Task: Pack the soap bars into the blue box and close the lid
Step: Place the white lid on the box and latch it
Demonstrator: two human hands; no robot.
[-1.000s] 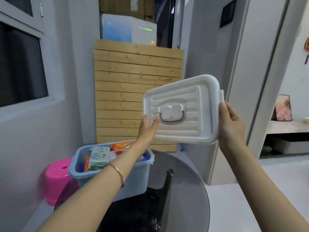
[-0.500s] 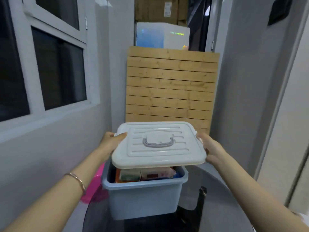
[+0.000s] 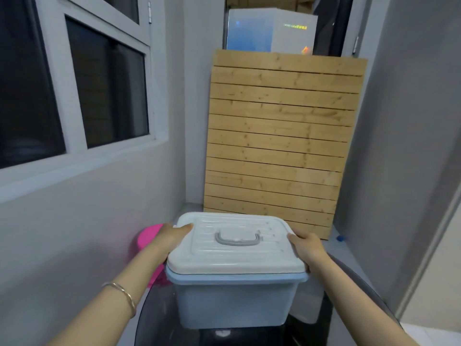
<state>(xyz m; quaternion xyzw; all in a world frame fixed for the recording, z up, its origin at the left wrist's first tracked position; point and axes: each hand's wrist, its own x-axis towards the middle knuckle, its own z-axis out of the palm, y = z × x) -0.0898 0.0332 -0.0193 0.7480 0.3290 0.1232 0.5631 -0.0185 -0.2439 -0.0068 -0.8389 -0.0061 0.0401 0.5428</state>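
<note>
The white lid [image 3: 235,242] sits on the blue box [image 3: 233,299] at the surface's [image 3: 354,290] far edge; left hand [image 3: 172,237] and right hand [image 3: 308,247] clasp its ends, seemingly to seat it squarely.

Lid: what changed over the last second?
The lid went from held up and tilted in the air, to hovering flat just above the box, to sitting on its rim, hiding the soap packs. The left hand and right hand kept hold of its two ends throughout. The box stayed on the table; the camera view shifted.
</note>
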